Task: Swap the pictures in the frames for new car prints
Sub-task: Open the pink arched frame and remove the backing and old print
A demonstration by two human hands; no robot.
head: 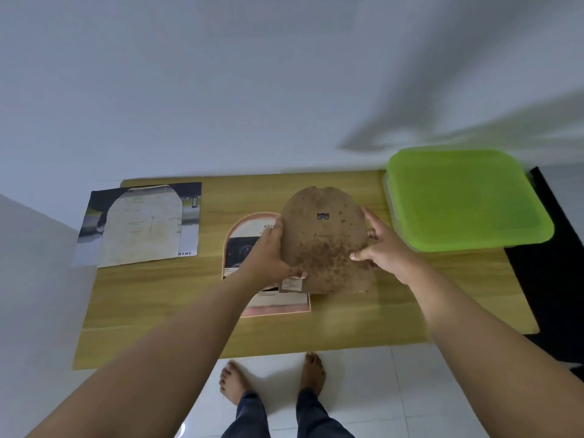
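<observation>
Item, well left of the frame: printed sheet flat on the worktop, a pale arched sheet laid on it, seemingly yet to be fitted. Frame: pink, arched, flat, its back open, a print lying in it; old or new cannot be told. Left hand: grips the backing board at its lower-left edge, thumb on the face, fingers hidden behind. Backing board: brown, spotted, raised over the frame's right side. Right hand: pinches the board's right edge, thumb stretched along the face. Right of the frame: green lidded box. Judged mid-swap; backing not yet refitted.
</observation>
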